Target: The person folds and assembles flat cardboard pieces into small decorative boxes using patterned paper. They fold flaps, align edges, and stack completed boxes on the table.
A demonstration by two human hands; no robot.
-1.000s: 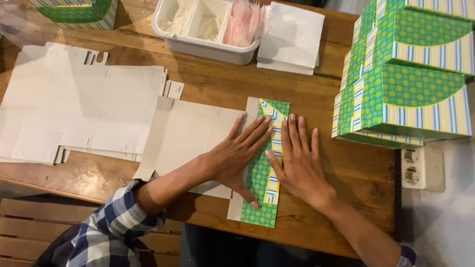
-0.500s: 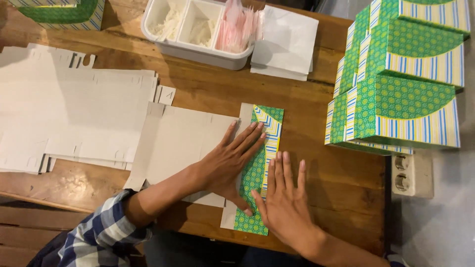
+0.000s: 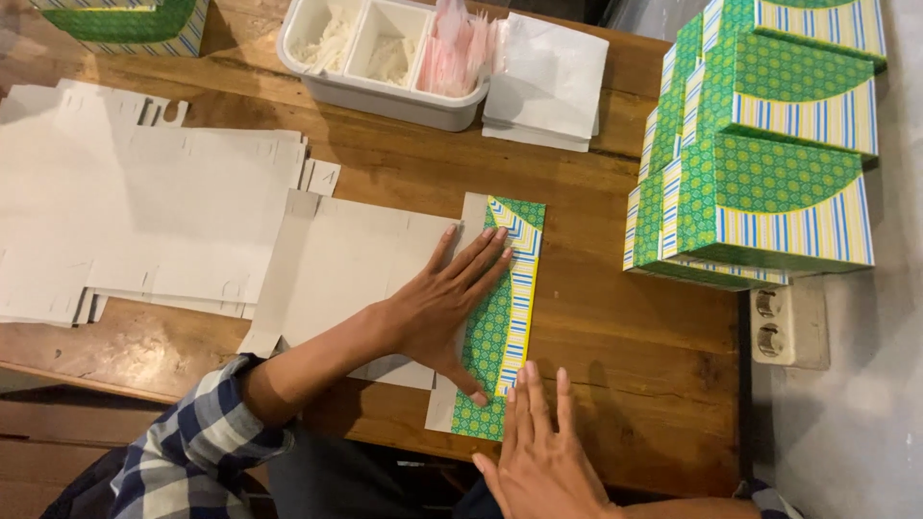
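Wooden surface (image 3: 615,327): a flat carton blank (image 3: 385,279) is being pressed near the front edge. The left hand (image 3: 447,308), fingers spread, is staying flat on the folded green patterned flap (image 3: 505,327). The right hand (image 3: 543,452), open and empty, is being drawn back toward the front edge, fingertips just beside the flap's near end.

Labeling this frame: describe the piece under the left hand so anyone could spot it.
On the wooden table, right of the flat grey card stack, lies one unfolded box blank. The left hand presses its folded right flap, the only flat piece showing green dots and yellow-blue stripes.
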